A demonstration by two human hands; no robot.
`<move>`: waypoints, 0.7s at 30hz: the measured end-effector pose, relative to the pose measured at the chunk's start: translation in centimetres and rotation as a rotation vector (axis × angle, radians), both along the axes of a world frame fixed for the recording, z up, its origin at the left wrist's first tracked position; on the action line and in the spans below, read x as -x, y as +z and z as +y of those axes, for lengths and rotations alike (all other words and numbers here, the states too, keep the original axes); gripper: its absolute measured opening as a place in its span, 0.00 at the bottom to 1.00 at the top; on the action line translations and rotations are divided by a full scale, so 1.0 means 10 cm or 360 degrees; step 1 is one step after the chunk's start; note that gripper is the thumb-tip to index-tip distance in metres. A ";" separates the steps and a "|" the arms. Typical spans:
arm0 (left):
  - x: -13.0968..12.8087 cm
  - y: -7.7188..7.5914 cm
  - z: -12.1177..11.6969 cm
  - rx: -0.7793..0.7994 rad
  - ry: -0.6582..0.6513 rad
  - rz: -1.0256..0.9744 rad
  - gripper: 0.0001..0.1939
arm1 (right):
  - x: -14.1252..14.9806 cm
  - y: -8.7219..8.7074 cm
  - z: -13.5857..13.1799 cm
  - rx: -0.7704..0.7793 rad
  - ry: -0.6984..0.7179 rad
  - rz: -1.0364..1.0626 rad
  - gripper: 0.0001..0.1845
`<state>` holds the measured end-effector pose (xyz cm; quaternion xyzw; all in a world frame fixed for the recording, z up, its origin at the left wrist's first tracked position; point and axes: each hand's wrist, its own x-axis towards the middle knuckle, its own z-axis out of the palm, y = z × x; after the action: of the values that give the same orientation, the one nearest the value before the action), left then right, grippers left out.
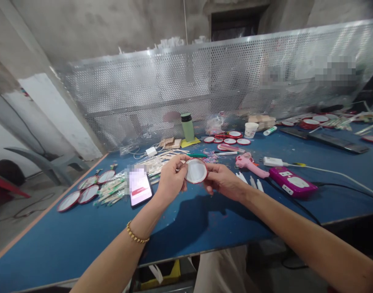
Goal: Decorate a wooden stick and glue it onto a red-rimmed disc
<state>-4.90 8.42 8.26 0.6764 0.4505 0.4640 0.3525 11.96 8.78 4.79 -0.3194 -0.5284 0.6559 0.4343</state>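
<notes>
A small round disc (196, 171) is up in the air between the two hands, above the blue table (67, 244). It has a thin red rim all the way around. Its face is pale grey and a bit shiny, with a soft white patch of light on it and a whitish ring just inside the red. The face is turned toward the person, so the disc looks nearly like a full circle. The left hand (173, 173) pinches the left edge between the thumb and the pointing finger, and the other fingers curl in below. The right hand (224, 181) has its thumb and fingers at the right edge, pinching it, with the lower fingers bent under. A gold bead bracelet (137, 235) goes around the left wrist. More red-rimmed discs (69, 201) lie at the left side of the table, near some thin sticks (111, 189). A phone (140, 188) with a bright screen lies just left of the left hand. Past the hands stands a green bottle (188, 128). To the right are a pink tool (250, 162) and a purple box (293, 183).
</notes>
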 end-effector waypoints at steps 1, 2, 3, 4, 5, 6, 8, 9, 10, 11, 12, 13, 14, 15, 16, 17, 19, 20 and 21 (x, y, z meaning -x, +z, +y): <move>0.00 0.00 -0.01 -0.0001 -0.0020 0.0004 0.09 | -0.01 0.01 0.00 0.0009 0.0004 0.0015 0.11; 0.00 0.00 -0.01 0.0009 -0.0048 0.0006 0.09 | -0.02 0.02 0.01 0.0021 0.0021 0.0030 0.11; -0.01 0.00 -0.02 0.0033 -0.0089 0.0003 0.10 | -0.03 0.02 0.01 0.0042 0.0039 0.0046 0.11; -0.02 0.00 -0.03 0.0064 -0.0138 -0.0003 0.10 | -0.03 0.03 0.01 0.0070 0.0046 0.0068 0.12; -0.03 -0.01 -0.05 0.0093 -0.0189 -0.0011 0.10 | -0.04 0.03 0.02 0.0105 0.0034 0.0097 0.12; -0.04 -0.02 -0.06 0.0112 -0.0234 -0.0013 0.11 | -0.05 0.03 0.03 0.0145 0.0000 0.0125 0.13; -0.06 -0.03 -0.09 0.0102 -0.0271 0.0006 0.12 | -0.06 0.03 0.06 0.0195 -0.0127 0.0151 0.15; -0.07 -0.04 -0.10 0.0073 -0.0256 0.0030 0.11 | -0.06 0.03 0.07 0.0181 -0.0209 0.0135 0.15; -0.07 -0.05 -0.10 0.0032 -0.0219 0.0064 0.11 | -0.07 0.02 0.08 0.0130 -0.0300 0.0098 0.14; -0.07 -0.06 -0.10 -0.0012 -0.0167 0.0111 0.11 | -0.08 0.02 0.09 0.0042 -0.0401 0.0038 0.14; -0.07 -0.07 -0.10 -0.0057 -0.0105 0.0166 0.11 | -0.09 0.02 0.10 -0.0085 -0.0519 -0.0038 0.13; -0.06 -0.07 -0.09 -0.0102 -0.0041 0.0231 0.11 | -0.09 0.02 0.10 -0.0247 -0.0650 -0.0128 0.12; -0.04 -0.08 -0.07 -0.0147 0.0018 0.0304 0.11 | -0.09 0.02 0.09 -0.0431 -0.0784 -0.0226 0.11; -0.03 -0.09 -0.06 -0.0193 0.0067 0.0379 0.12 | -0.09 0.01 0.09 -0.0619 -0.0903 -0.0327 0.10; -0.02 -0.11 -0.04 -0.0240 0.0106 0.0452 0.12 | -0.09 0.01 0.07 -0.0791 -0.0987 -0.0425 0.10; -0.01 -0.12 -0.03 -0.0286 0.0136 0.0518 0.12 | -0.08 0.00 0.06 -0.0937 -0.1024 -0.0524 0.09; -0.01 -0.17 0.00 -0.0365 0.0177 0.0630 0.13 | -0.06 -0.02 0.04 -0.1126 -0.0991 -0.0722 0.09; -0.02 -0.19 0.01 -0.0398 0.0193 0.0673 0.14 | -0.05 -0.03 0.03 -0.1176 -0.0955 -0.0822 0.10; -0.03 -0.21 0.02 -0.0429 0.0203 0.0709 0.14 | -0.04 -0.04 0.02 -0.1207 -0.0926 -0.0917 0.10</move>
<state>-4.65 8.62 6.11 0.7729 0.4927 0.3809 0.1214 12.33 9.03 4.37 -0.4398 -0.7148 0.1589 0.5200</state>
